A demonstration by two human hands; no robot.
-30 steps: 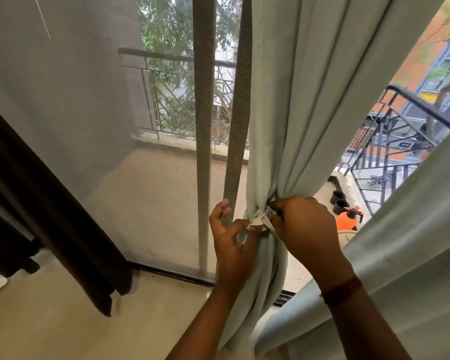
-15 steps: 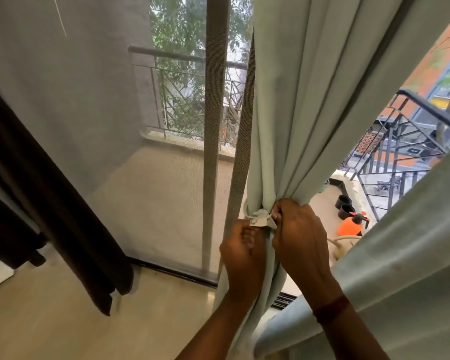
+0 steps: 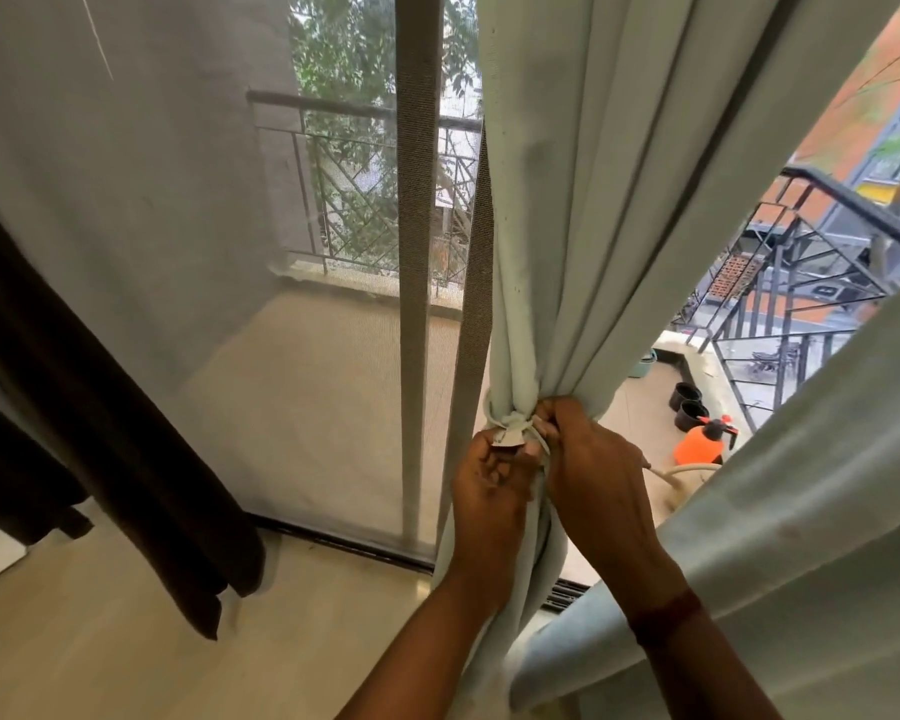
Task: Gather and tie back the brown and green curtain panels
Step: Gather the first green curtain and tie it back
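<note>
Between the two hands, just above the knuckles, a pale tie band is sitting around the gathered green curtain panel. The left hand is pinching the short flat end of the band with curled fingers. The right hand is pinching the other strand just beside the knot, also with curled fingers.

I am judging that the knot is being tightened at this step. To do it well, both hands should be pulling apart evenly and at one level, so that the knot is closing on the front of the bundle and not sliding down the cloth. Any fold that is escaping from the loop near the right hand needs tucking in first. Too hard a pull may be straining the thin band.

The green panel is looking pale, matte and rather heavy. Above the hands it is falling in long deep folds that are narrowing toward the band, and below the hands it is hanging as a tight column. A second green panel is crossing on the outer side of the right arm and seems to be loose. The brown curtain panel is hanging well apart, beyond the left hand; I cannot tell whether it is already tied.
</note>
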